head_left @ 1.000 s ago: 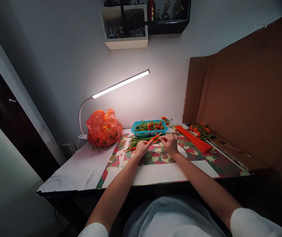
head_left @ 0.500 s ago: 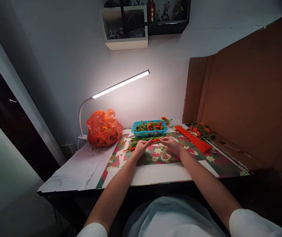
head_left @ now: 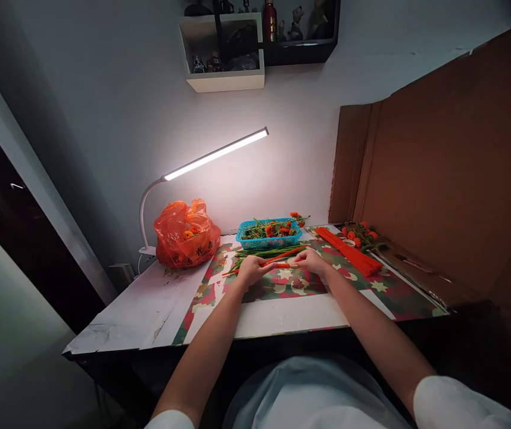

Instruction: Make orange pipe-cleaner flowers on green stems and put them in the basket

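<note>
My left hand (head_left: 252, 270) and my right hand (head_left: 311, 262) meet over the middle of the table, fingertips pinched. Between them stretches a thin pale stick (head_left: 295, 266) with a bright orange stem coiled around it (head_left: 283, 266). The left fingers grip the coil's left end, while the right fingers pinch the pale end. Just behind lie thin green stems (head_left: 247, 254), with a loose orange stem (head_left: 287, 254) slanting across them. A blue basket (head_left: 262, 242) beyond holds orange flowers on green stems (head_left: 270, 230).
A bundle of orange stems (head_left: 349, 253) lies at the right, near more orange flowers (head_left: 359, 234) and a tape roll (head_left: 349, 243). Tall cardboard (head_left: 420, 161) walls off that side. A red plastic bag (head_left: 187, 235) and a lamp (head_left: 217, 156) stand left.
My hands have moved slightly down, and the coil is now held more level with the pale stick showing at its right end. The view has shifted slightly.
</note>
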The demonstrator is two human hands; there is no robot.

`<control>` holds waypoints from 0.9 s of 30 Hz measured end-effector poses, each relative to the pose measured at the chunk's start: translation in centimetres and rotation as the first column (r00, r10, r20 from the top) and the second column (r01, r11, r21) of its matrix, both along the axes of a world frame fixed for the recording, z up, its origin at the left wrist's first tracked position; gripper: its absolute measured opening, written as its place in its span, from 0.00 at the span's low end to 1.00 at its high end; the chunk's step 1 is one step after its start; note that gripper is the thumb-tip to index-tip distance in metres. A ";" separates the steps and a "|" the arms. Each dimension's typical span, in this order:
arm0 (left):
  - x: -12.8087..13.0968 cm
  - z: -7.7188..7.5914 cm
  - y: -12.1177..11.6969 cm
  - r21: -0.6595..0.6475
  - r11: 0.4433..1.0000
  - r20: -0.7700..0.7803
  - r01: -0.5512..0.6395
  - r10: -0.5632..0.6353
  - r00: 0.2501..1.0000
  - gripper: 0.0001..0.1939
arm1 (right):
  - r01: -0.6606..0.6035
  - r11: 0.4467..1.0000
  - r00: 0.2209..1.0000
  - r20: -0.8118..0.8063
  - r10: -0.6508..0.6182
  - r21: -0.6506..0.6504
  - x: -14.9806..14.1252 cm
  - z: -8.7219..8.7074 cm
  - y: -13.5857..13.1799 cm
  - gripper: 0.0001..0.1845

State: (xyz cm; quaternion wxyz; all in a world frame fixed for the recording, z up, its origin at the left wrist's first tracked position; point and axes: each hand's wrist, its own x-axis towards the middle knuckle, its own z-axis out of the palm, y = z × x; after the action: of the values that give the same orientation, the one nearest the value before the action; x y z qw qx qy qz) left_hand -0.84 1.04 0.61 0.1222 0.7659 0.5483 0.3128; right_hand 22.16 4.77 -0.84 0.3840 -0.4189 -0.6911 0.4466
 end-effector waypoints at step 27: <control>1.6 -0.5 0.6 -0.170 0.952 0.146 -0.255 0.280 0.949 0.33 | 0.368 0.539 0.784 0.059 -0.618 0.757 -3.6 0.7 -3.5 0.10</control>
State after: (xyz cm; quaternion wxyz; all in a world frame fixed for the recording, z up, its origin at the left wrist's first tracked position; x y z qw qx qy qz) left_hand 0.74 1.61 0.13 0.1812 0.6439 0.6567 0.3482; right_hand 18.54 1.32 -0.12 0.5081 -0.4835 -0.7103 -0.0591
